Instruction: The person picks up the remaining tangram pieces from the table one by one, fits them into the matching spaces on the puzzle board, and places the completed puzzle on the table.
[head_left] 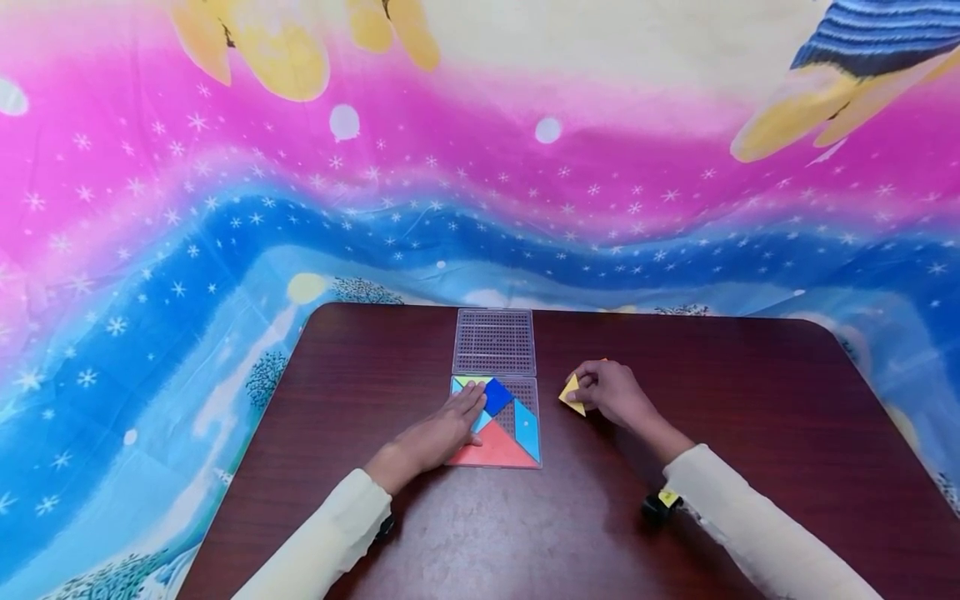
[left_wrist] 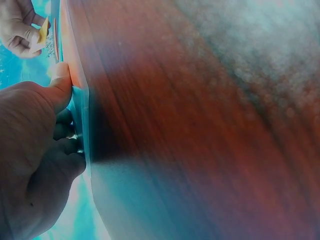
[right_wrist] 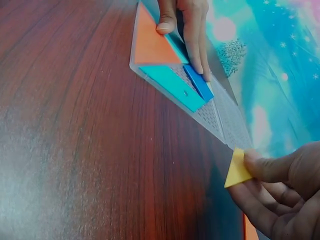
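Observation:
My right hand (head_left: 611, 396) pinches a small yellow triangle tile (right_wrist: 238, 169) between thumb and fingers, just above the table to the right of a clear case (head_left: 538, 392). My left hand (head_left: 447, 425) lies over the case's left side, fingers extended onto the tiles. Its fingertips touch near the dark blue square tile (head_left: 497, 397) and the yellow-green tile (head_left: 467, 381). A large red-orange triangle (head_left: 497, 446) fills the case's front side. Along the right wall sits a light blue parallelogram (head_left: 527, 429). Another light blue tile is partly covered by the left hand.
The case's gridded lid (head_left: 493, 342) lies opened flat toward the table's far edge. An orange piece (right_wrist: 249, 229) shows partly behind the right hand. A patterned cloth (head_left: 480, 208) hangs behind the dark wooden table (head_left: 750, 417).

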